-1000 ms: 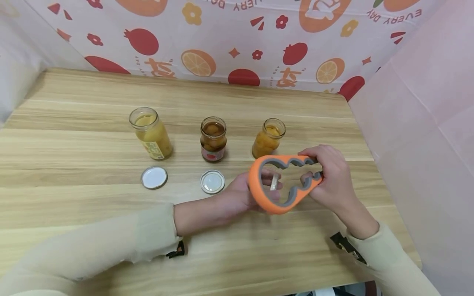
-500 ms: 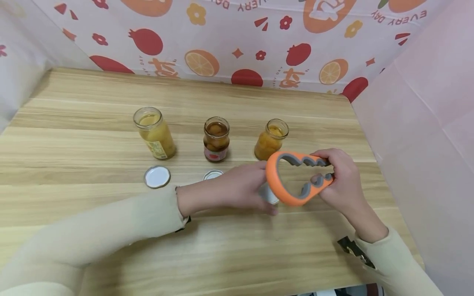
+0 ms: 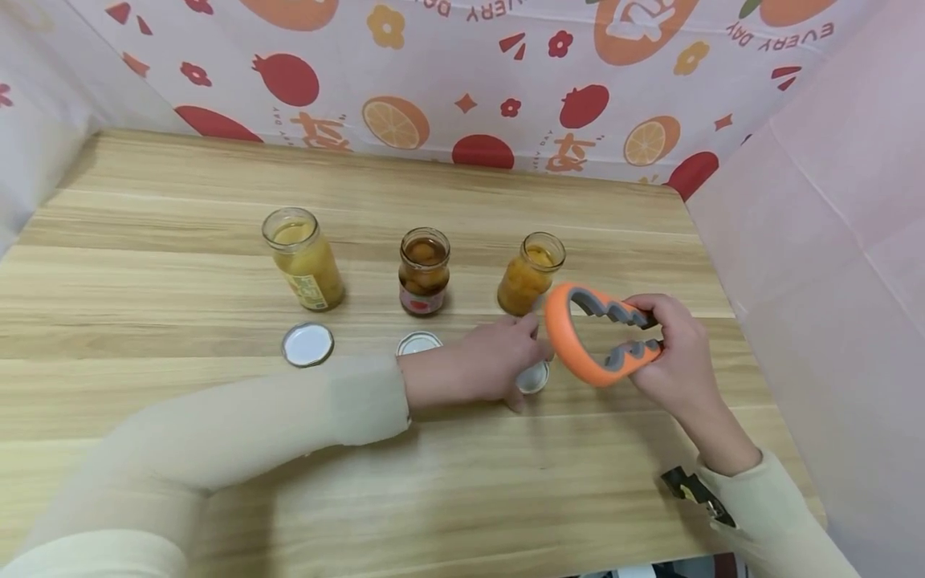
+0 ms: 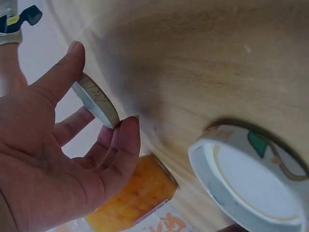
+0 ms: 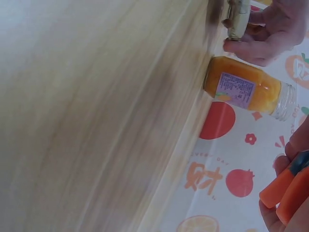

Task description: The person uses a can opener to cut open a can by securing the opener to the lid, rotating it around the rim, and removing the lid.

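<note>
My left hand (image 3: 487, 365) pinches a jar lid (image 3: 533, 378) between thumb and fingers, low over the table in front of the orange-fruit jar (image 3: 522, 285). In the left wrist view this lid (image 4: 96, 101) stands tilted on edge, its pale inside toward the palm. My right hand (image 3: 675, 349) grips the handle ends of an orange jar opener (image 3: 560, 333) with grey toothed inner edges, held above the table to the right of the lid. The right wrist view shows only part of the opener (image 5: 277, 193). The orange-fruit jar stands upright without a lid.
Two more lidless jars stand in the row, one of yellow fruit (image 3: 311, 269) and one of dark brown fruit (image 3: 423, 281). A lid (image 3: 307, 344) lies before the yellow jar; another lid (image 3: 419, 343), partly behind my left arm, lies before the brown one. A fruit-print sheet (image 3: 433, 72) hangs behind.
My left hand has turned over from palm-up to back-up and brought the lid down toward the table. The jar opener has moved a little to the right with my right hand.
</note>
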### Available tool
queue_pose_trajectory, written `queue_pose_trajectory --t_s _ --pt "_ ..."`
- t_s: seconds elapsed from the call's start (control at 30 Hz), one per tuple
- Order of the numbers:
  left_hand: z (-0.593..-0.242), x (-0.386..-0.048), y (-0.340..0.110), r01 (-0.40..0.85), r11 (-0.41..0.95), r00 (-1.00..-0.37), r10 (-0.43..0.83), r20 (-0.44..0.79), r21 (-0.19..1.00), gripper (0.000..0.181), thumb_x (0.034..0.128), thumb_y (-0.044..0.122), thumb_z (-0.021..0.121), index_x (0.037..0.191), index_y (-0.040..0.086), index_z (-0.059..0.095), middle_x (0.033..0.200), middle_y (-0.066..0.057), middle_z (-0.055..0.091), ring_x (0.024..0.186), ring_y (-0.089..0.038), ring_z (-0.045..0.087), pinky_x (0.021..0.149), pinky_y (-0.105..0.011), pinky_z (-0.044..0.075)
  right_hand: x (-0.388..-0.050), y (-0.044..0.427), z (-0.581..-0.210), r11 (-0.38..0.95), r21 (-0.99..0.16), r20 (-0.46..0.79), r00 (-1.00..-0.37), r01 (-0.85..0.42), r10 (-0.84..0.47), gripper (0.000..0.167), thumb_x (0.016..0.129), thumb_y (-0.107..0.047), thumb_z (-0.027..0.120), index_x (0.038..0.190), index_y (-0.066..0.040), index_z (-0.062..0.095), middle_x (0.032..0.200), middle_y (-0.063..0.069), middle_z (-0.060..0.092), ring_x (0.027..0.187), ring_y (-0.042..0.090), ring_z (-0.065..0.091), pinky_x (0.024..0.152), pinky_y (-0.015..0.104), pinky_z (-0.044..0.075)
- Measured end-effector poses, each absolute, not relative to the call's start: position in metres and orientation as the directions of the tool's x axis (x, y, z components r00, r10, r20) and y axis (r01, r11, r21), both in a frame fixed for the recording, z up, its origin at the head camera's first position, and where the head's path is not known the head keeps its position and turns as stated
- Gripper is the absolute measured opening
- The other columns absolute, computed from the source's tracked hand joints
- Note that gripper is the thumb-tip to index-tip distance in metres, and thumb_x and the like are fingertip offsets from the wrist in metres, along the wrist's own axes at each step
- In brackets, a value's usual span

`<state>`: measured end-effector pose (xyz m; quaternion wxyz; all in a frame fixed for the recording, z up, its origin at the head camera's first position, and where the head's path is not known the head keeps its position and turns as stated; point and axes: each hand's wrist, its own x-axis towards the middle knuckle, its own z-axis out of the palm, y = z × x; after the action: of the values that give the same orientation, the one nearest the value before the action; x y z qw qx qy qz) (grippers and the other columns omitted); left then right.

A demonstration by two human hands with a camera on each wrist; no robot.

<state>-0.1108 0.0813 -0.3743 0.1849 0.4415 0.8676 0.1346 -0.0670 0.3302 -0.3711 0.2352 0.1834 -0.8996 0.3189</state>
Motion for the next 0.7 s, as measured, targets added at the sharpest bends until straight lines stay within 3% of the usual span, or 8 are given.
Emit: queue_pose_trajectory --t_s 0.37,0.7 --pt "-0.38 -0.113 0.089 0.766 0.571 -0.532 0.821 -0.206 0.295 0.069 0.0708 0.041 0.09 0.131 0.026 0.062 0.128 -0.008 0.054 0.109 -0.028 0.053 0.082 -0.04 0.053 -0.066 0.329 -0.375 0.715 -0.513 0.533 -0.829 -0.475 -0.167 0.041 0.064 0.006 0.051 0.101 -0.001 0.068 0.093 0.006 0.067 0.081 0.012 0.058 0.07 0.018 0.043" --pt "-0.385 -0.115 0.09 0.762 0.582 -0.537 0.813 -0.227 0.282 0.087 0.0734 0.045 0.087 0.148 0.028 0.046 0.138 -0.009 0.047 0.114 -0.028 0.05 0.08 -0.04 0.054 -0.067 0.33 -0.378 0.733 -0.503 0.521 -0.837 -0.459 -0.167 0.042 0.064 0.006 0.052 0.102 -0.001 0.068 0.092 0.006 0.067 0.081 0.011 0.057 0.068 0.018 0.043"
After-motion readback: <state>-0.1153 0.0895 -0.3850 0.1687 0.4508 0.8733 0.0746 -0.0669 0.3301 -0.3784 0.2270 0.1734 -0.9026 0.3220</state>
